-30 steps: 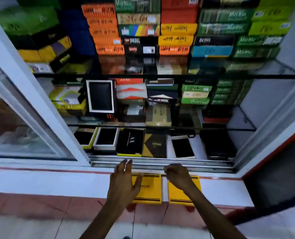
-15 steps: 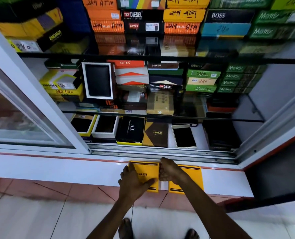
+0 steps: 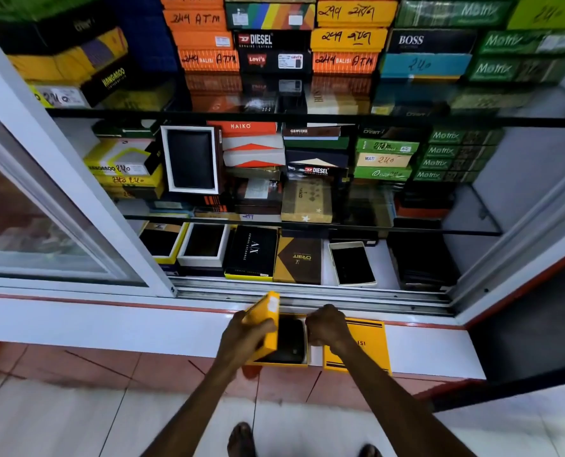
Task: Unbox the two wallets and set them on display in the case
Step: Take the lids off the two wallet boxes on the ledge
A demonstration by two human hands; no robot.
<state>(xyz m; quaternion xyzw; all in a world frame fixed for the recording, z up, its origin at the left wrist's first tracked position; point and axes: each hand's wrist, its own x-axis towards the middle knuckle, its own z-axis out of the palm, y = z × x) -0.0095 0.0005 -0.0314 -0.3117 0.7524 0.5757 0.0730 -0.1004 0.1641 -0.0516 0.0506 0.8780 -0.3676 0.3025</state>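
Lifting the First Lid: Risks at the Ledge

Left hand (image 3: pixel 241 338) pinches the yellow lid (image 3: pixel 267 319), tilted up on edge over the open box (image 3: pixel 281 362). A black wallet (image 3: pixel 287 339) lies exposed inside. Right hand (image 3: pixel 327 326) is curled at the box's right rim; whether its grip is closed on the box cannot be told. The second box (image 3: pixel 366 349), just beside, remains closed. Both boxes overhang the ledge (image 3: pixel 142 328) slightly, so a sideways tug on the lid could probably drag one off onto the floor (image 3: pixel 76 407).

The right hand (image 3: pixel 327 326) covers the closed yellow box's (image 3: pixel 365 351) printed name, leaving only "ISI"; the black wallet's (image 3: pixel 287 341) emblem is too small to read.
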